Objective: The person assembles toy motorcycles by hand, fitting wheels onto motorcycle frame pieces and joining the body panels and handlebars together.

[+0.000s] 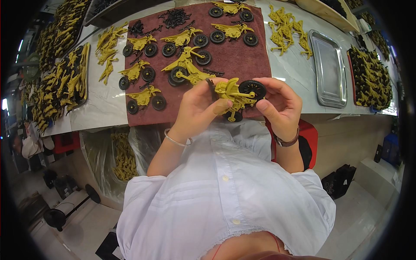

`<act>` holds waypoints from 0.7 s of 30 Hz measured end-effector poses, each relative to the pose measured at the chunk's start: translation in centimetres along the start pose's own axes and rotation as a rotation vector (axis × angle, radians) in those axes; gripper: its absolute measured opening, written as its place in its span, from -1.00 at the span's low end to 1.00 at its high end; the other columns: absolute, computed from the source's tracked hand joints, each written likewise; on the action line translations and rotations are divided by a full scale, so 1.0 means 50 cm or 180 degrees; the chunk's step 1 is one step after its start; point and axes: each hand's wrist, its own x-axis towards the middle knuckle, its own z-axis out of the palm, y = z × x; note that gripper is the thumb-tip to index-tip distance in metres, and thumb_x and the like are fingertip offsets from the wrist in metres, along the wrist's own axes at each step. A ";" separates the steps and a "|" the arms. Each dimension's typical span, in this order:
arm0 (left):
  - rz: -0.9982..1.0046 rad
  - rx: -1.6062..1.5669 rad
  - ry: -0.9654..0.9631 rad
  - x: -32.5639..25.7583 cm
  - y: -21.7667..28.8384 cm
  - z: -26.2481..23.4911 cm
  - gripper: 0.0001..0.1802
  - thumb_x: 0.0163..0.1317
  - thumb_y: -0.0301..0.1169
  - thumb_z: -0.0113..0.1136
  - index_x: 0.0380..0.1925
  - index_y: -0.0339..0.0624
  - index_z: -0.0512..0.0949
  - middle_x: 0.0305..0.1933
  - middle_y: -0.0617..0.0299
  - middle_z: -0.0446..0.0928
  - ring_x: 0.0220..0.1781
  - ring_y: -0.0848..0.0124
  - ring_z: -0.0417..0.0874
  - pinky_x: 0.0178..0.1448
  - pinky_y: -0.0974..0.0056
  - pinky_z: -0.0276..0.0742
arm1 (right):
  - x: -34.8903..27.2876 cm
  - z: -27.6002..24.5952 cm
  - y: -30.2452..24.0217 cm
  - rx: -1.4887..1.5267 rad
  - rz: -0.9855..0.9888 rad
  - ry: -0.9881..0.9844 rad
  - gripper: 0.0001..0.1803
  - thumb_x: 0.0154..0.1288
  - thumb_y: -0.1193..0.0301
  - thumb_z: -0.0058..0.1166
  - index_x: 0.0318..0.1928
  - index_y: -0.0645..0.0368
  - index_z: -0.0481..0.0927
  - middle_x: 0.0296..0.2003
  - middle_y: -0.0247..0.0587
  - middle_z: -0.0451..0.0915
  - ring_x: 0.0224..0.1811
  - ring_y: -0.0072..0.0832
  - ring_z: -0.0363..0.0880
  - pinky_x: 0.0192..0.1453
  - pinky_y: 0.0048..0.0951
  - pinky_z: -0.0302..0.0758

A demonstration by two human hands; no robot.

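Holding yellow toy motorbike (232,97) with left hand (197,108), right hand (279,106) fingers (265,109) gripping its black wheel (252,88), above brown cloth (242,56).

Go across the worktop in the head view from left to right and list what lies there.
Tray of yellow parts → loose yellow frames → maroon cloth with assembled yellow toy motorcycles → pile of yellow parts → empty metal tray → dark tray heaped with yellow parts.

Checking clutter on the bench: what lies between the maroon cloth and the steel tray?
In the head view, a loose pile of yellow plastic parts lies on the white tabletop between the maroon cloth and the steel tray.
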 end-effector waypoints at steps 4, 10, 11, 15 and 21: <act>-0.0166 -0.0347 -0.0124 0.001 -0.002 0.010 -0.51 0.08 -0.66 0.22 0.05 -0.41 0.35 0.01 0.13 0.48 0.03 0.43 0.52 0.11 0.31 0.48 | 0.002 0.008 -0.001 -0.0570 -0.0240 -0.0064 -0.64 0.05 0.62 0.24 -0.09 0.39 0.52 -0.17 -0.18 0.56 -0.17 -0.53 0.53 -0.12 -0.57 0.45; -0.0186 -0.0525 -0.0161 0.001 -0.024 0.013 -0.49 0.02 -0.74 0.24 0.01 -0.33 0.35 -0.03 0.16 0.48 -0.02 0.41 0.55 0.06 0.28 0.54 | 0.009 0.006 0.001 -0.1374 -0.0814 -0.0225 -0.66 0.03 0.61 0.24 -0.12 0.37 0.55 -0.21 -0.19 0.57 -0.23 -0.55 0.52 -0.21 -0.59 0.42; -0.0208 -0.0606 -0.0191 0.002 -0.027 0.011 -0.48 0.01 -0.75 0.24 0.01 -0.33 0.35 -0.04 0.16 0.47 -0.02 0.40 0.55 0.06 0.28 0.55 | 0.009 0.007 -0.002 -0.1477 -0.0837 -0.0331 -0.63 0.02 0.60 0.25 -0.09 0.38 0.54 -0.18 -0.17 0.57 -0.20 -0.53 0.53 -0.16 -0.57 0.44; -0.0137 -0.0680 -0.0108 0.004 -0.034 0.009 -0.49 0.00 -0.76 0.23 -0.01 -0.32 0.35 -0.06 0.16 0.48 -0.01 0.37 0.56 0.03 0.26 0.57 | 0.011 0.006 0.001 -0.0440 -0.0407 -0.0244 -0.57 0.10 0.56 0.21 0.02 0.39 0.48 -0.11 -0.13 0.56 -0.11 -0.50 0.53 -0.01 -0.51 0.43; -0.0291 -0.1015 -0.0119 0.031 -0.017 -0.017 -0.42 -0.08 -0.77 0.25 0.02 -0.33 0.35 -0.09 0.15 0.52 -0.05 0.36 0.58 0.09 0.24 0.52 | 0.046 -0.102 0.034 -0.1043 -0.0065 0.0954 -0.54 0.29 0.30 0.08 0.11 0.32 0.43 -0.07 -0.09 0.54 0.00 -0.47 0.49 0.09 -0.42 0.41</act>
